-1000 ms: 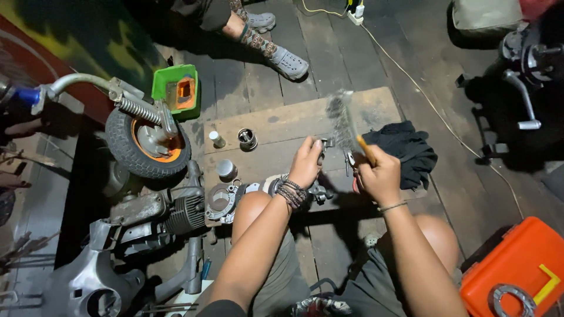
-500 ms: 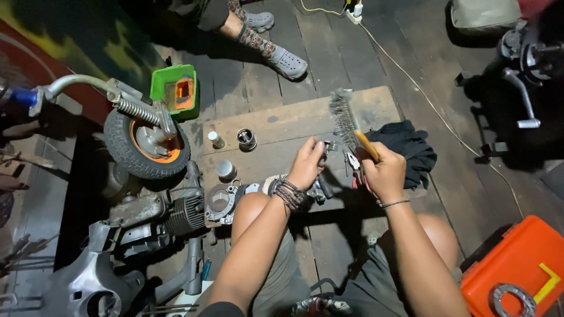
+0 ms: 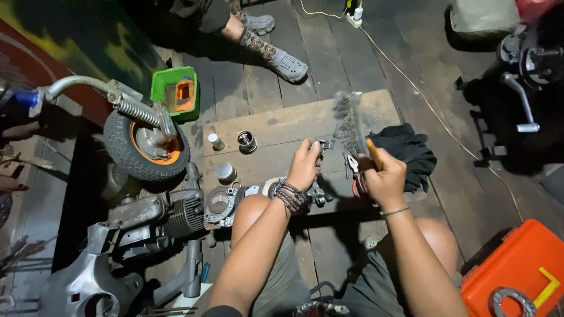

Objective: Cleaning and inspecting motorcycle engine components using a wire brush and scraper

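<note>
My left hand [image 3: 304,165] is closed around a small metal engine part [image 3: 325,144] held above the wooden board [image 3: 282,126]. My right hand [image 3: 383,176] grips the orange handle of a wire brush [image 3: 348,123], whose bristled head points up and away, right next to the metal part. Both hands hover over my knees. A beaded bracelet sits on my left wrist.
A scooter engine with a small wheel [image 3: 147,147] lies at left, next to a green box [image 3: 175,93]. Small cylinders [image 3: 247,141] stand on the board. A black cloth [image 3: 405,149] lies to the right, an orange case [image 3: 520,273] at bottom right. Another person's feet [image 3: 282,56] are beyond.
The wire brush has swung upward and to the left, closer to the metal part, while my left hand has stayed in place holding it.
</note>
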